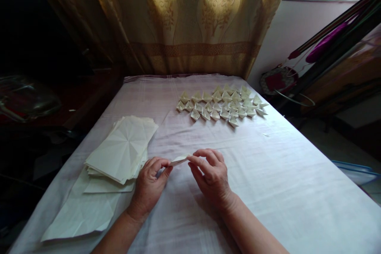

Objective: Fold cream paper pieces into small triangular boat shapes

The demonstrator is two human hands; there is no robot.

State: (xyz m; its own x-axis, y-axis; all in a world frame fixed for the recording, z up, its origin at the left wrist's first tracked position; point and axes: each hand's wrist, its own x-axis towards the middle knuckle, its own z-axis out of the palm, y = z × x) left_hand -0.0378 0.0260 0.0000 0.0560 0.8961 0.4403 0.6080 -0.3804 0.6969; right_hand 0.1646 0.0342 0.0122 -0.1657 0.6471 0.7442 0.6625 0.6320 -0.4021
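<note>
Between my two hands, a small folded piece of paper (179,160) is held just above the cloth-covered table. My left hand (152,179) pinches its left end between thumb and forefinger. At the other end, the thumb and fingertips of my right hand (212,172) close on its tip. To the left lies a stack of creased white paper sheets (126,147), the top one marked with star-like fold lines. Several small folded paper boats (216,105) stand in rows toward the far right of the table.
A pale checked cloth (268,174) covers the table. Larger paper sheets (80,206) lie under the stack at the left. A tiny paper scrap (266,135) rests right of the boats. Behind the far edge hangs a gold curtain (190,27).
</note>
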